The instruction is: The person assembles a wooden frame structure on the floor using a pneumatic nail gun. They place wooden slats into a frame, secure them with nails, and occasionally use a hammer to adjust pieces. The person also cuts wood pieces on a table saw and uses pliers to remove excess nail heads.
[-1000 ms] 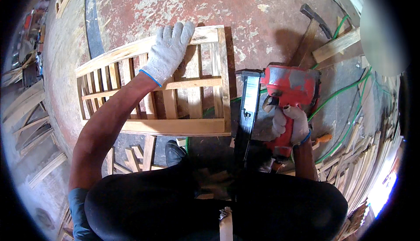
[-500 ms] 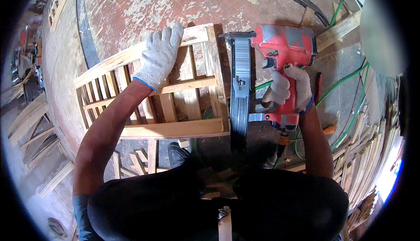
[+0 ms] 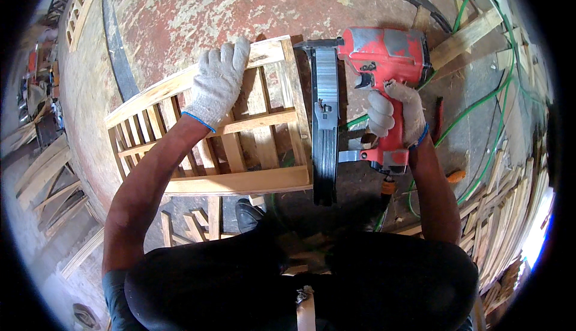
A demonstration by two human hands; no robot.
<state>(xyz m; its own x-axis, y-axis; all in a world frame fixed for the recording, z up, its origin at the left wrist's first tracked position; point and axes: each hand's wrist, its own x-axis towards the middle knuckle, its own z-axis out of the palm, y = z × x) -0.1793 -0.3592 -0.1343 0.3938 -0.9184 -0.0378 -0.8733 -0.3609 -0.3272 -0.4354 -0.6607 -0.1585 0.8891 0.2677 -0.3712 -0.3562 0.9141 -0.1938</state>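
Observation:
A slatted wooden frame [image 3: 240,182] lies in front of me, its short end board toward the right. My left hand [image 3: 219,82], in a white knit glove, is closed over its far rail. In my gloved right hand [image 3: 399,115] is a red pneumatic nail gun [image 3: 384,52], fingers wrapped round its handle. The gun's long metal magazine [image 3: 325,121] runs beside the frame's end board. Its nose is at the far right corner of the frame, touching or nearly so; the exact contact is too small to tell.
A hammer [image 3: 423,10] rests by a board [image 3: 465,42] at the far right. Green air hose [image 3: 480,106] loops across the floor on the right. Stacked wooden strips [image 3: 504,211] lie at the right edge. Short wood offcuts [image 3: 195,226] lie near my legs.
The nail gun has moved slightly left, bringing its nose against or very near the frame's far right corner. My left hand keeps its hold on the far rail.

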